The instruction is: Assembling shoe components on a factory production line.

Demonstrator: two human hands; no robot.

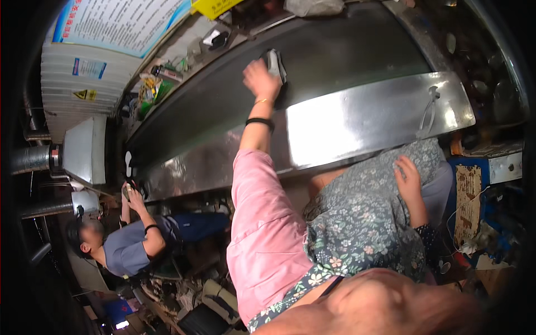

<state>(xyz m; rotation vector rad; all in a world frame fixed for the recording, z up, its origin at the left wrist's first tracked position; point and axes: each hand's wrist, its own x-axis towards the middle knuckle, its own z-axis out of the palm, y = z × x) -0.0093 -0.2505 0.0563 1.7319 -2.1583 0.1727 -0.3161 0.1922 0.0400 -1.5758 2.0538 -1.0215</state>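
**Cloth at the far edge of the steel sheet, wiping partway across**

The person's left hand (pixel 261 78) is stretched out over a long curved metal sheet (pixel 357 120), fingers closed around a small grey cloth (pixel 274 62) and pressing it flat on the dark upper band of the metal. The cloth sits just beyond the knuckles, close to the sheet's far edge and about midway along its length. A black wristband and a thin bangle ring that arm, above a pink sleeve (pixel 262 229).

The right hand (pixel 409 177) holds nothing; it rests with fingers loosely spread on the floral garment (pixel 363 218) at the person's own side, just below the sheet's near edge and well apart from the cloth.

Judging by the surface, the near strip towards the right end shines bright, while the dark band under the cloth looks dull; whether that is reflection or unwiped metal cannot be told. Much of the length towards the left end seems left to do.

At that left end, a second person (pixel 125 245) crouches with both hands raised to the sheet's corner.
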